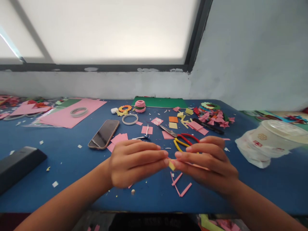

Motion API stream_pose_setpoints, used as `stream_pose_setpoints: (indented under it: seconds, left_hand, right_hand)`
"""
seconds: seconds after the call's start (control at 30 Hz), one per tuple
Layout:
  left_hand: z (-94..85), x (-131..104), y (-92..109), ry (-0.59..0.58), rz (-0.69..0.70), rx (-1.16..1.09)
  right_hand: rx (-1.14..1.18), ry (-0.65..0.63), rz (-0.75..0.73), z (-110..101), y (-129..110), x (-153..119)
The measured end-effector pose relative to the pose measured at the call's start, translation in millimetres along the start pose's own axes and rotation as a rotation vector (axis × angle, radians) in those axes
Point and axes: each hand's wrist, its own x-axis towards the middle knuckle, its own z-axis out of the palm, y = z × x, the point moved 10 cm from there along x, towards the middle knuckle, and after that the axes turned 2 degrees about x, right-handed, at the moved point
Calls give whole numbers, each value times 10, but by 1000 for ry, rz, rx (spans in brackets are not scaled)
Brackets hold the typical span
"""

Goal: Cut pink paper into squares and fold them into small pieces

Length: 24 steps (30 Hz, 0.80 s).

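1. Across the whole scene runs a blue surface, strewn with paper scraps.
2. Far left lies a pink sheet; a phone lies nearer the middle.
3. Near centre, the left hand and right hand meet fingertip to fingertip, both pinching a small yellow paper piece.
4. Scissors lie just beyond; pink strips lie below the hands.

Scissors behind hands, phone left
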Motion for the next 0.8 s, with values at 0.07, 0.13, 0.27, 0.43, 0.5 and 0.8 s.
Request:
stream_pose_setpoints:
  seconds: [0.07,0.13,0.27,0.43,0.5,0.8]
  left_hand:
    - [84,13,-116,-66,-79,-158]
    - [168,16,-232,-136,-187,-309]
    - [276,-4,-301,-265,-278,-421]
    - [369,-30,-239,-431,-277,-409]
    - [385,-29,-219,-461,-281,-399]
    - [306,43,-125,-403,-188,-344]
  right_hand:
    - [-28,-33,-25,-10,-21,27]
    - [-47,-62,-75,-14,-67,49]
    - [-54,-114,-174,21,-166,60]
    - [-33,-120,-226,73,-242,44]
    - [-10,-104,-247,81,-278,23]
    - [75,-110,-86,68,-223,-12]
